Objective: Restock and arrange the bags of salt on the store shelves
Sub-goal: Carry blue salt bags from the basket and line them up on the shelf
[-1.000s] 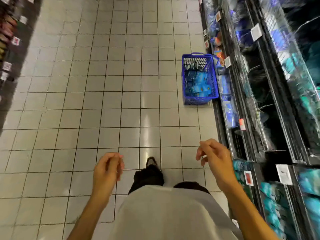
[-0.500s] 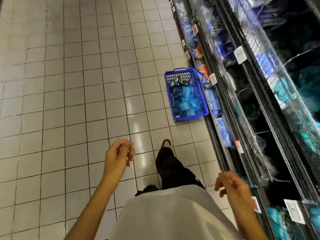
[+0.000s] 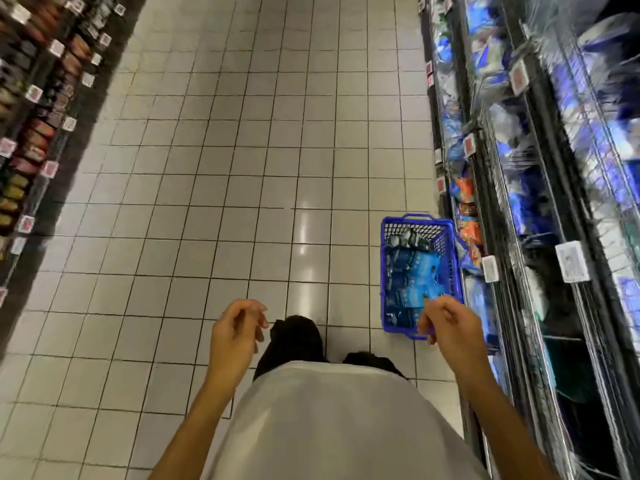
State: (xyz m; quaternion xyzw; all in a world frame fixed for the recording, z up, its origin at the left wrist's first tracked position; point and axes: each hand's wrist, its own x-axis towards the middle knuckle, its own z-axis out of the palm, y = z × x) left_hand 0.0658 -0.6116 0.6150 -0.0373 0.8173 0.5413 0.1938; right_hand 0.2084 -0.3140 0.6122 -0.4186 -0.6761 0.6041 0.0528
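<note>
Left-side shelf (image 3: 38, 109) — dark packaged goods with price tags, blurred. Tiled floor (image 3: 242, 168) down the aisle. Left hand (image 3: 232, 336) — raised, fingers loosely curled, holding nothing. Right hand (image 3: 450, 330), likewise loose and unladen, seen in front of the blue basket (image 3: 387, 271). Basket on the floor just beside the right-hand shelves (image 3: 540, 202), holding blue bags of salt (image 3: 414, 271). Those shelves carry more blue bags, blurred.

One blue slatted plastic shopping basket (image 3: 387, 271); two bare hands, left (image 3: 232, 336) and right (image 3: 450, 329); two shelf runs; bags uncountable.
</note>
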